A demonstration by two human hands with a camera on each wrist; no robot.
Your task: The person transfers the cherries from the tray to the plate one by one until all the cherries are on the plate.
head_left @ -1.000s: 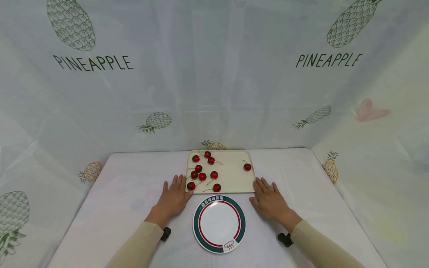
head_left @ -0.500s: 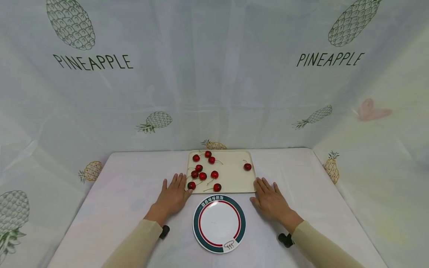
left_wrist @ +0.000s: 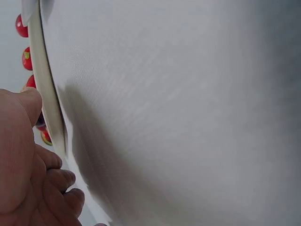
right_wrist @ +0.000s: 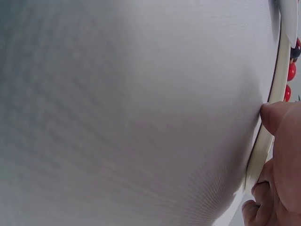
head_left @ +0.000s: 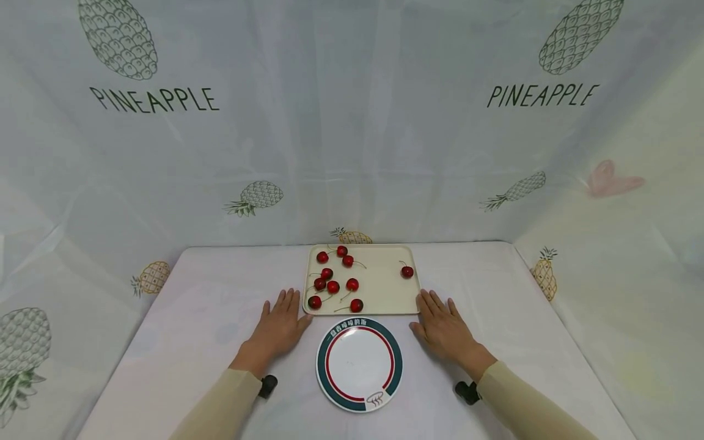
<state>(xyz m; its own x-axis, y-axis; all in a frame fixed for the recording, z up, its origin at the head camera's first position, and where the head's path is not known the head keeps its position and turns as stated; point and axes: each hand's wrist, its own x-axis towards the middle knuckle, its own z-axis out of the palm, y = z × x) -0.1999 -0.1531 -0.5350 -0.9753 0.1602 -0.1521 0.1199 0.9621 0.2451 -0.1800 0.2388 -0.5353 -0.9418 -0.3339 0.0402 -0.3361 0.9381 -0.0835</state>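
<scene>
A cream rectangular tray (head_left: 385, 296) lies at the back of the table, bearing several red cherries with stems. Most cherries sit in its left half, and a lone cherry (head_left: 407, 272) is at its right end. My left hand (head_left: 279, 330) rests beside the tray's near left corner, fingers extended and thumb apart. At the opposite near corner, my right hand (head_left: 447, 331) lies with straight fingers right at the tray's edge. In the left wrist view, the thumb (left_wrist: 26, 103) overlaps the tray's rim. Neither hand holds anything.
A round white plate (head_left: 359, 366) with a green band and red ring lies between my forearms, just in front of the tray. A white cloth covers the table (head_left: 181, 366). Behind it hangs a pineapple-print curtain (head_left: 352, 134).
My left hand has shifted slightly left, so its fingers stand a little away from the tray's corner. The right hand, the cherries and the plate stay as they were.
</scene>
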